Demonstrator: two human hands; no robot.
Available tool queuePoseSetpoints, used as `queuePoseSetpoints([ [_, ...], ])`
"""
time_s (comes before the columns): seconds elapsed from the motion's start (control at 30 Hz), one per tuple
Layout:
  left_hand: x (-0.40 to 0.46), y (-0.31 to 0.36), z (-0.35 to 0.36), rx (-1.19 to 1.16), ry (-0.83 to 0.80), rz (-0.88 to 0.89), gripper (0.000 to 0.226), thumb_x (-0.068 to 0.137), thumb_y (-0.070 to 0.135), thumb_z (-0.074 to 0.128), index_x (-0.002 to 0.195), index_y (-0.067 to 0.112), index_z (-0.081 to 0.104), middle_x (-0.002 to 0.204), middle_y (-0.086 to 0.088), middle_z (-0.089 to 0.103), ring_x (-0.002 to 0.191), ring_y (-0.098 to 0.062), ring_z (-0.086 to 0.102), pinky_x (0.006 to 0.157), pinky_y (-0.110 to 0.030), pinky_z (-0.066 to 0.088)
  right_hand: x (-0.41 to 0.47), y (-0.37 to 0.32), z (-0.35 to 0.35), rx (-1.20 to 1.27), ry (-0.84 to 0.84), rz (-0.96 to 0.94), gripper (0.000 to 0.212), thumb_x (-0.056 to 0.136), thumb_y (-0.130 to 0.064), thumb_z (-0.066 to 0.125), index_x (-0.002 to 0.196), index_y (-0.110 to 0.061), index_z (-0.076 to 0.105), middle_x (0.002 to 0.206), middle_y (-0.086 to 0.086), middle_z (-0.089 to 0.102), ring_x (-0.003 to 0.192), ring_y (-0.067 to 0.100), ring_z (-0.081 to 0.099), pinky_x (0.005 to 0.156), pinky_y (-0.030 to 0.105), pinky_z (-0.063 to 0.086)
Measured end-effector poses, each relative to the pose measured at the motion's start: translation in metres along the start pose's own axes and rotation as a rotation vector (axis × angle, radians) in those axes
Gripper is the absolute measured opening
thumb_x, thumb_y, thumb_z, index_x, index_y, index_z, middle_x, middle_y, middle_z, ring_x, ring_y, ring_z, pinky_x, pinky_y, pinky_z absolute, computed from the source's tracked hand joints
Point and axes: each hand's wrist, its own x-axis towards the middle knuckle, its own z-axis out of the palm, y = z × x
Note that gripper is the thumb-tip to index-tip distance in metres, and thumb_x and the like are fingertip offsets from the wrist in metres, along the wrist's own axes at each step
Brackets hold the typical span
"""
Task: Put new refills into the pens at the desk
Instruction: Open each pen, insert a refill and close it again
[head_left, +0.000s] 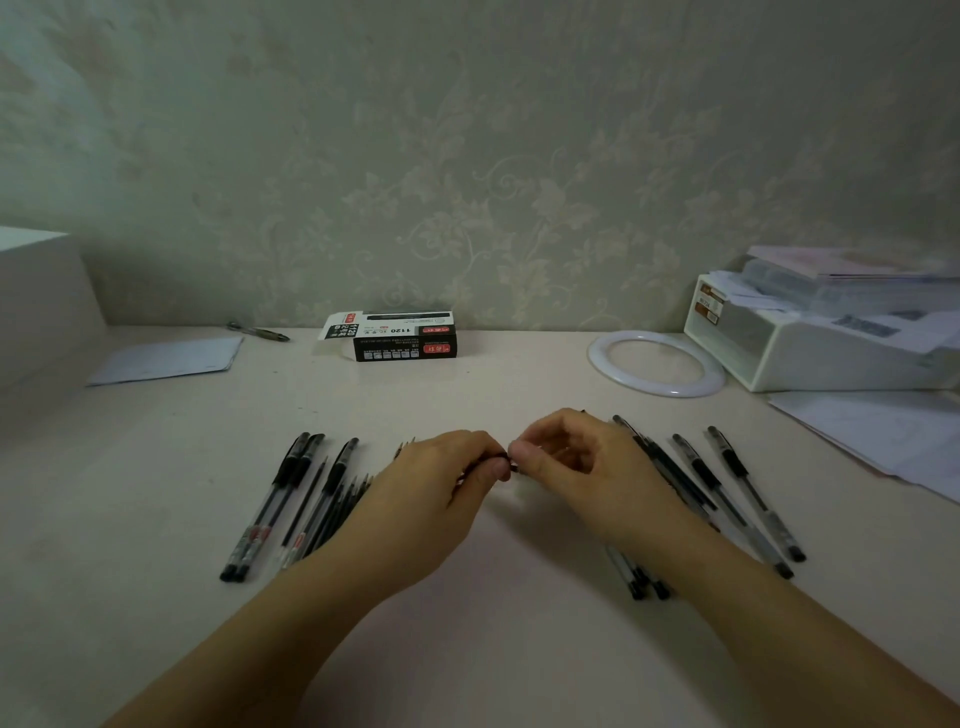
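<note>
Hands meet at desk centre. Left hand (441, 488) and right hand (569, 457) each curl fingers and pinch one small dark pen part (511, 460) between their tips; part mostly hidden, shape unclear. Slim clear-barrelled pens with black caps and grips (280, 499) lie fanned to the left, thin loose refills (340, 506) just beside them under the left wrist. More pens (737, 493) fanned to the right. Matte pale desk (493, 597). Black-and-white cardboard refill box (395, 335), flap open, near the embossed floral wallpaper (467, 156). White plastic ring (657, 364) beside a white boxy organiser (810, 348).
</note>
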Motion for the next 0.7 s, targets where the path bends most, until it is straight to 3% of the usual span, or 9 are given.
queuePoseSetpoints([
  [0.07, -0.0002, 0.0005, 0.0005, 0.002, -0.006, 0.004, 0.020, 0.096, 0.038, 0.044, 0.093, 0.032, 0.063, 0.071, 0.024, 0.054, 0.075, 0.001, 0.054, 0.059, -0.012, 0.036, -0.0005, -0.0004, -0.0006, 0.017, 0.001, -0.008, 0.011, 0.089, -0.034, 0.069, 0.088, -0.024, 0.071, 0.083, -0.006, 0.074, 0.080, 0.008, 0.069, 0.078, 0.024, 0.053],
  [0.13, 0.0003, 0.0003, 0.0002, 0.000, -0.005, 0.002, 0.021, 0.095, 0.038, 0.044, 0.093, 0.031, 0.063, 0.072, 0.023, 0.054, 0.074, 0.000, 0.054, 0.060, -0.013, 0.038, 0.0000, -0.0009, -0.0021, 0.020, -0.003, -0.022, 0.001, 0.089, -0.026, 0.070, 0.089, -0.027, 0.071, 0.086, -0.008, 0.073, 0.081, 0.011, 0.068, 0.079, 0.026, 0.055],
  [0.17, 0.0006, 0.0001, 0.0000, -0.002, -0.003, 0.000, 0.021, 0.096, 0.038, 0.044, 0.093, 0.031, 0.064, 0.072, 0.022, 0.055, 0.074, 0.000, 0.055, 0.061, -0.013, 0.040, 0.0004, -0.0010, -0.0023, 0.019, -0.004, -0.025, 0.006, 0.089, -0.025, 0.071, 0.092, -0.030, 0.070, 0.090, -0.010, 0.073, 0.083, 0.014, 0.067, 0.080, 0.028, 0.055],
  [0.23, 0.0005, -0.0004, -0.0004, -0.015, 0.002, -0.002, 0.018, 0.097, 0.035, 0.046, 0.092, 0.031, 0.063, 0.073, 0.025, 0.056, 0.074, 0.001, 0.055, 0.060, -0.012, 0.039, 0.0009, -0.0008, -0.0010, 0.030, 0.001, -0.007, 0.013, 0.087, -0.031, 0.072, 0.099, -0.033, 0.068, 0.096, -0.012, 0.072, 0.086, 0.016, 0.067, 0.081, 0.027, 0.055],
  [0.33, 0.0000, 0.0001, 0.0000, -0.020, -0.001, 0.006, 0.017, 0.096, 0.034, 0.047, 0.093, 0.031, 0.063, 0.073, 0.029, 0.055, 0.074, 0.003, 0.054, 0.060, -0.008, 0.036, 0.0002, -0.0017, -0.0001, 0.062, 0.007, 0.022, 0.016, 0.087, -0.037, 0.069, 0.095, -0.024, 0.070, 0.088, -0.008, 0.074, 0.082, 0.009, 0.069, 0.075, 0.022, 0.054],
  [0.43, -0.0004, 0.0017, 0.0010, -0.040, -0.001, 0.009, 0.015, 0.097, 0.036, 0.046, 0.104, 0.032, 0.059, 0.067, 0.019, 0.054, 0.069, 0.001, 0.055, 0.057, -0.008, 0.037, 0.0006, -0.0027, -0.0017, 0.137, 0.014, 0.013, 0.007, 0.090, -0.020, 0.069, 0.090, -0.013, 0.071, 0.077, -0.003, 0.075, 0.070, 0.001, 0.068, 0.064, 0.010, 0.048],
  [0.57, -0.0006, 0.0040, 0.0005, -0.076, 0.003, 0.022, 0.012, 0.098, 0.032, 0.045, 0.108, 0.035, 0.051, 0.064, 0.014, 0.053, 0.061, 0.001, 0.054, 0.056, -0.005, 0.038, 0.0016, -0.0051, -0.0035, 0.202, 0.027, 0.035, 0.005, 0.089, -0.008, 0.069, 0.093, -0.010, 0.071, 0.080, 0.001, 0.075, 0.071, 0.003, 0.069, 0.064, 0.010, 0.049],
  [0.7, -0.0003, 0.0052, -0.0002, -0.117, -0.004, 0.008, 0.010, 0.098, 0.032, 0.046, 0.107, 0.037, 0.047, 0.070, 0.013, 0.056, 0.055, -0.004, 0.052, 0.051, -0.010, 0.037, 0.0012, -0.0049, -0.0032, 0.163, 0.006, 0.084, 0.014, 0.087, -0.025, 0.072, 0.100, -0.022, 0.070, 0.090, -0.005, 0.074, 0.083, 0.008, 0.070, 0.075, 0.019, 0.056],
])
